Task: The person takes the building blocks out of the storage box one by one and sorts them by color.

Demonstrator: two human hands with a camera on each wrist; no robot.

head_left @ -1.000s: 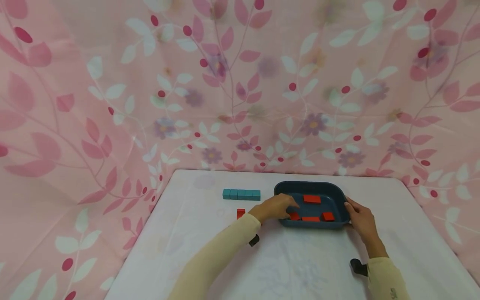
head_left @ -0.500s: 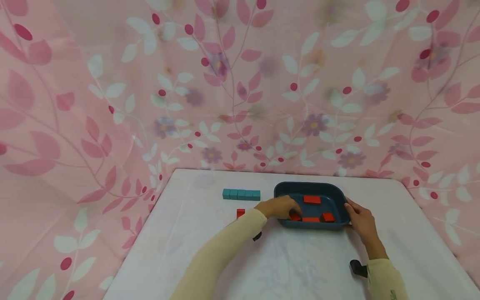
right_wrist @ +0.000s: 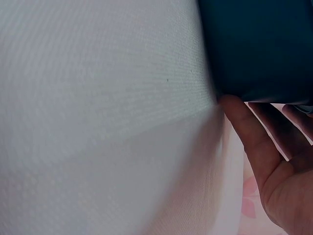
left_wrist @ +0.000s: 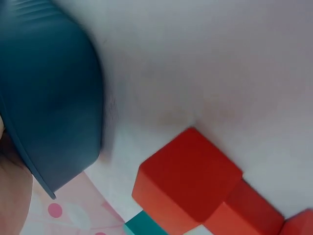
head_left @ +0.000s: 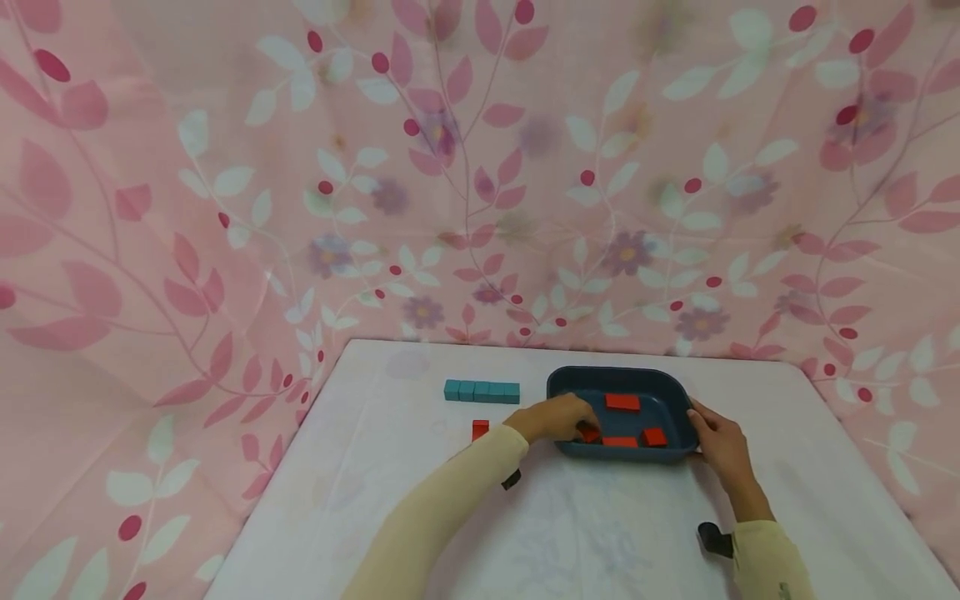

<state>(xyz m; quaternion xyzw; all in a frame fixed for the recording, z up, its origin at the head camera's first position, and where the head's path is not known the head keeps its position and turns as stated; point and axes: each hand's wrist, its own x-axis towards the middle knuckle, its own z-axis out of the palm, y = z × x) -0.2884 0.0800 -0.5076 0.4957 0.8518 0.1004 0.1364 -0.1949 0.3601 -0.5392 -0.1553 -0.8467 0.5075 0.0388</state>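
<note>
A dark blue tray stands on the table with several red blocks in it. My left hand reaches over its left side, fingers curled down at a red block in the near left corner; the fingertips are partly hidden. Other red blocks lie inside: a flat one farther back, another along the near wall and one at the right. My right hand grips the tray's right end, thumb at the rim, with fingers against the outside in the right wrist view.
Left of the tray, a row of teal blocks lies on the white table. Nearer, a red block is partly covered by the left sleeve; the left wrist view shows more red blocks joined there. A floral curtain hangs behind.
My left hand has shifted slightly right and lower within the tray, its fingers closing in at the corner red block. The right hand keeps its hold on the tray.
</note>
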